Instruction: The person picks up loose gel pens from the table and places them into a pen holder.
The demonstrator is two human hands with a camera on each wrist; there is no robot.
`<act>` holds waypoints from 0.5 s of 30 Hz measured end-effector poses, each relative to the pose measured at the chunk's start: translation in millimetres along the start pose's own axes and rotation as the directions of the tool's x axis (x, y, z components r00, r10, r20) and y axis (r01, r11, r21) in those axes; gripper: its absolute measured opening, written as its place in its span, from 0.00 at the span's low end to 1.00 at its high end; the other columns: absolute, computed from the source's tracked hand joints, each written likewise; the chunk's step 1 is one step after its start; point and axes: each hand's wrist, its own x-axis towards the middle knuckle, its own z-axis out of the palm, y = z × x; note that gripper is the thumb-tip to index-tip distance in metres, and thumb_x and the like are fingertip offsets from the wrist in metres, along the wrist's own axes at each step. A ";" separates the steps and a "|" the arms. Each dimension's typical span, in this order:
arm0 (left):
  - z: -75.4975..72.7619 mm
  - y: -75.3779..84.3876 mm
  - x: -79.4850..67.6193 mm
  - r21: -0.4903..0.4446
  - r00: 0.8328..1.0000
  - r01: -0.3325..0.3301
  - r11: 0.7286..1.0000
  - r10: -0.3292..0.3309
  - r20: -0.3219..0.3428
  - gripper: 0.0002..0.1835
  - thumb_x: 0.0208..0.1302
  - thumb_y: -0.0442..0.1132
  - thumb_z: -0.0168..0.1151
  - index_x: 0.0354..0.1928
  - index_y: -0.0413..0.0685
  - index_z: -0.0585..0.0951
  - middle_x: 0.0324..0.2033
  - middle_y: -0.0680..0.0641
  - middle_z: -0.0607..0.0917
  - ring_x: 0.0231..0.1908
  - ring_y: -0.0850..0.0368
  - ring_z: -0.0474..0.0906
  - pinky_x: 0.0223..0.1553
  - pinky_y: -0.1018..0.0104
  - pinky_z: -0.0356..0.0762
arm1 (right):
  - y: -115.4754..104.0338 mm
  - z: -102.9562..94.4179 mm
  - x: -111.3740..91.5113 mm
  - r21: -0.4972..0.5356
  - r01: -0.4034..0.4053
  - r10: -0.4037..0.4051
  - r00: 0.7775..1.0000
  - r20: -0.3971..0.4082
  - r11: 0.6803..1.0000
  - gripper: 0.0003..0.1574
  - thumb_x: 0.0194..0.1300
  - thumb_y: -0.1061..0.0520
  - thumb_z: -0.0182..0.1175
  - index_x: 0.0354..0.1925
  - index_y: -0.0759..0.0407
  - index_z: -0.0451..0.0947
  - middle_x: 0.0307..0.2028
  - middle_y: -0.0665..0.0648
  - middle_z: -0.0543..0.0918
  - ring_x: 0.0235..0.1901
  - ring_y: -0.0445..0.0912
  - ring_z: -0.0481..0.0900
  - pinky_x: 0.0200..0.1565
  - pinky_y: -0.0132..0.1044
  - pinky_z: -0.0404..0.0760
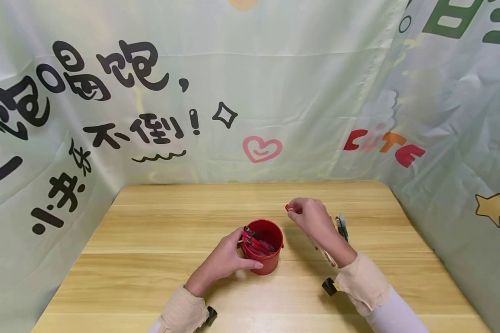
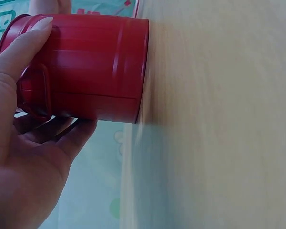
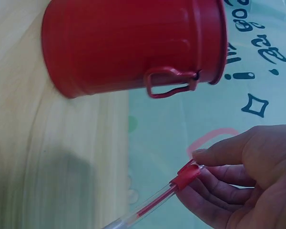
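A red metal bucket (image 1: 270,265) with small side handles stands upright on the table. My left hand (image 1: 227,257) holds it at the left, thumb on the near side and fingers on the far side near the rim. Inside the bucket lean several pens (image 1: 258,242), mostly red with a black one among them. To its right, my right hand (image 1: 312,215) pinches the red-capped end of a clear-barrelled pen (image 3: 183,177) with a red refill. In the right wrist view the pen slants down to the left, apart from the bucket, and its far end is outside the frame.
Several more pens lie on the wooden table (image 1: 166,282) around my right forearm: dark ones (image 1: 342,227) beyond it and lighter ones (image 1: 329,258) partly beneath it. Printed fabric (image 1: 216,69) hangs behind the table and along both sides.
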 end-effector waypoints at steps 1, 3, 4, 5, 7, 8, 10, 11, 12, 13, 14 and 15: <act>-0.1 0.2 0.1 0.002 1.000 0.000 1.000 0.000 0.000 0.49 0.47 0.52 0.85 0.72 0.57 0.71 0.63 0.58 0.82 0.64 0.60 0.79 0.67 0.61 0.78 | -1.8 -1.1 -0.1 0.006 0.005 -0.005 1.000 -0.011 1.000 0.07 0.66 0.58 0.71 0.42 0.59 0.88 0.35 0.56 0.91 0.33 0.45 0.87 0.34 0.38 0.86; -0.2 0.3 0.3 0.006 1.000 -0.003 1.000 0.003 -0.001 0.49 0.47 0.53 0.85 0.72 0.57 0.71 0.62 0.58 0.83 0.64 0.60 0.79 0.67 0.62 0.78 | -5.6 -3.4 -0.5 0.017 0.020 -0.020 0.999 -0.035 1.000 0.07 0.65 0.58 0.71 0.42 0.58 0.88 0.35 0.56 0.91 0.33 0.46 0.87 0.34 0.39 0.87; -0.3 0.3 0.4 0.005 1.000 -0.005 1.000 0.005 -0.001 0.49 0.47 0.53 0.85 0.72 0.57 0.71 0.62 0.58 0.83 0.63 0.60 0.79 0.66 0.62 0.78 | -7.3 -4.6 -0.5 0.023 0.031 -0.030 0.998 -0.047 0.999 0.07 0.65 0.58 0.71 0.42 0.59 0.88 0.35 0.56 0.91 0.33 0.46 0.87 0.34 0.39 0.87; -0.3 0.1 0.4 0.005 1.000 -0.006 1.000 0.006 0.000 0.49 0.47 0.53 0.85 0.72 0.57 0.71 0.62 0.57 0.83 0.63 0.60 0.79 0.66 0.62 0.78 | -9.2 -5.6 -0.7 0.025 0.040 -0.039 0.997 -0.060 0.999 0.08 0.66 0.57 0.71 0.42 0.59 0.88 0.35 0.56 0.91 0.33 0.46 0.87 0.34 0.40 0.87; -0.4 -0.3 0.7 0.005 1.000 -0.010 1.000 0.010 0.001 0.49 0.47 0.53 0.85 0.72 0.56 0.71 0.63 0.57 0.83 0.63 0.61 0.79 0.66 0.63 0.79 | -13.1 -7.6 -1.1 0.031 0.061 -0.058 0.995 -0.084 0.998 0.08 0.66 0.57 0.71 0.43 0.58 0.88 0.35 0.56 0.91 0.33 0.46 0.87 0.35 0.41 0.88; -0.4 -0.4 0.7 0.004 1.000 -0.012 1.000 0.012 0.001 0.49 0.47 0.53 0.85 0.72 0.56 0.71 0.63 0.57 0.83 0.63 0.61 0.79 0.66 0.63 0.79 | -15.3 -8.7 -1.5 0.035 0.073 -0.069 0.993 -0.095 0.997 0.09 0.66 0.57 0.71 0.43 0.58 0.88 0.35 0.56 0.91 0.33 0.47 0.88 0.36 0.42 0.89; -0.5 -0.7 0.8 0.003 1.000 -0.015 1.000 0.015 0.002 0.49 0.47 0.53 0.85 0.72 0.56 0.71 0.63 0.57 0.83 0.63 0.61 0.79 0.66 0.63 0.79 | -19.6 -10.6 -2.5 0.051 0.097 -0.090 0.990 -0.113 0.994 0.10 0.66 0.57 0.71 0.45 0.59 0.88 0.36 0.56 0.91 0.35 0.48 0.88 0.38 0.44 0.90; -0.5 -0.8 0.8 0.004 1.000 -0.015 1.000 0.015 0.002 0.49 0.47 0.53 0.85 0.72 0.57 0.71 0.63 0.57 0.83 0.63 0.61 0.79 0.66 0.63 0.79 | -21.9 -11.4 -3.1 0.060 0.106 -0.098 0.988 -0.122 0.992 0.10 0.66 0.57 0.71 0.45 0.59 0.88 0.37 0.56 0.91 0.35 0.48 0.89 0.40 0.45 0.91; -0.6 -0.9 0.7 0.005 1.000 -0.015 1.000 0.015 0.002 0.49 0.47 0.54 0.85 0.72 0.57 0.71 0.62 0.57 0.83 0.63 0.61 0.79 0.65 0.63 0.79 | -24.2 -12.4 -3.8 0.070 0.118 -0.108 0.986 -0.131 0.991 0.11 0.67 0.57 0.71 0.46 0.59 0.88 0.37 0.57 0.91 0.36 0.49 0.89 0.41 0.45 0.91; -0.6 -0.9 0.7 0.007 1.000 -0.014 1.000 0.014 0.001 0.49 0.47 0.54 0.85 0.72 0.57 0.71 0.62 0.57 0.83 0.63 0.61 0.79 0.65 0.63 0.79 | -26.5 -13.4 -4.5 0.080 0.128 -0.116 0.983 -0.141 0.989 0.11 0.66 0.58 0.71 0.47 0.59 0.87 0.38 0.57 0.91 0.37 0.49 0.89 0.42 0.46 0.91; -0.6 -1.0 0.7 0.008 1.000 -0.012 1.000 0.012 0.001 0.49 0.47 0.54 0.85 0.71 0.57 0.71 0.62 0.58 0.83 0.63 0.61 0.80 0.65 0.63 0.79 | -28.8 -14.4 -5.0 0.087 0.141 -0.127 0.980 -0.151 0.986 0.11 0.66 0.58 0.71 0.47 0.60 0.87 0.38 0.57 0.90 0.37 0.49 0.89 0.43 0.46 0.91; -0.7 -1.0 0.7 0.009 1.000 -0.011 1.000 0.011 0.001 0.49 0.47 0.54 0.85 0.71 0.57 0.71 0.62 0.58 0.83 0.63 0.61 0.80 0.65 0.63 0.79 | -31.1 -15.4 -5.5 0.094 0.153 -0.137 0.978 -0.161 0.984 0.11 0.66 0.59 0.71 0.47 0.60 0.87 0.38 0.58 0.90 0.38 0.49 0.90 0.43 0.46 0.91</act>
